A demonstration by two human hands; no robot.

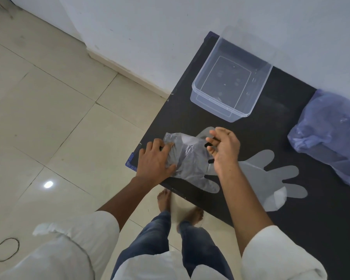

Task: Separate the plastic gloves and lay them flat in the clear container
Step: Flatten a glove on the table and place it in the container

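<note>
Translucent plastic gloves (pixel 188 158) lie bunched on the black table (pixel 251 134) directly between our hands. Our left hand (pixel 155 160) presses down on the near-left edge of the bunch, fingers curled and gripping the crumpled film. Our right hand (pixel 223 148) pinches a layer of the bunch between thumb and fingertips, remaining fingers loosely bent. A separate flat glove (pixel 271 176) lies just right of the right wrist. Beyond the right hand stands the clear container (pixel 196 93).
</note>
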